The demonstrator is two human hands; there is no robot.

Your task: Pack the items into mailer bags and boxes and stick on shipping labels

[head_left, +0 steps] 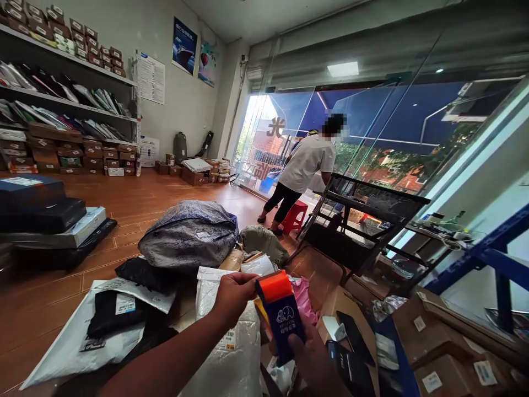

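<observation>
A small dark blue packet (286, 322) with a white elephant logo and a bright orange top is held upright in front of me. My right hand (316, 353) grips its lower part, thumb across the front. At its upper left corner, my left hand (237, 295) pinches the edge between thumb and fingers. Something yellow and orange shows behind the packet; what it is stays hidden. Below my left forearm lies a white padded parcel (210, 281) with a label. A pink bag (305, 298) sits just behind the packet.
White and black mailer bags (53, 353) and a large grey wrapped bundle (188, 234) cover the floor. Cardboard boxes (438, 336) are at right, beside a black-framed folding chair (367, 215). A person (309, 160) stands by the glass front. Parcel shelves (66, 116) line the left wall.
</observation>
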